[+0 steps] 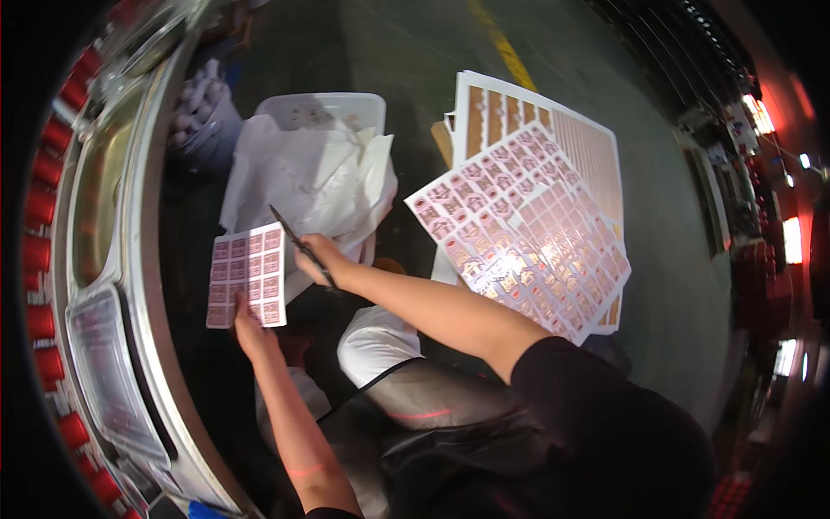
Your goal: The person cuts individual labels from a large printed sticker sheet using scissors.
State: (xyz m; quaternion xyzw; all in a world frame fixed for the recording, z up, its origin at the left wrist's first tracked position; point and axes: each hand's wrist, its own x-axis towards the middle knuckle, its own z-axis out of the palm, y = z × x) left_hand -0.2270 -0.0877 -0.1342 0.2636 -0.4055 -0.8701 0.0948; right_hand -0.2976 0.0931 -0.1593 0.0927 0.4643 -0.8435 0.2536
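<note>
In my left hand point(248, 329) is a small sheet of labels point(246, 264), white with a grid of reddish-brown printed squares. Its lower edge is pinched between thumb and fingers, and it is held upright. My right hand point(323, 256) is closed round a slim dark pointed tool point(279, 218). The tool's tip points up and left, just past the sheet's upper right corner, and its other end sticks out below the palm. Whether it is a knife or tweezers I cannot tell. Behind both hands stands a translucent plastic bin point(367, 108) lined with crumpled white plastic film point(285, 177).
To the right, large printed label sheets point(519, 229) lie askew on a stack of bigger sheets point(596, 143). A metal counter point(169, 346) with a clear plastic lid point(112, 368) runs along the left. Behind it sits a bag of whitish items point(203, 112). The dark floor bears a yellow line point(506, 48).
</note>
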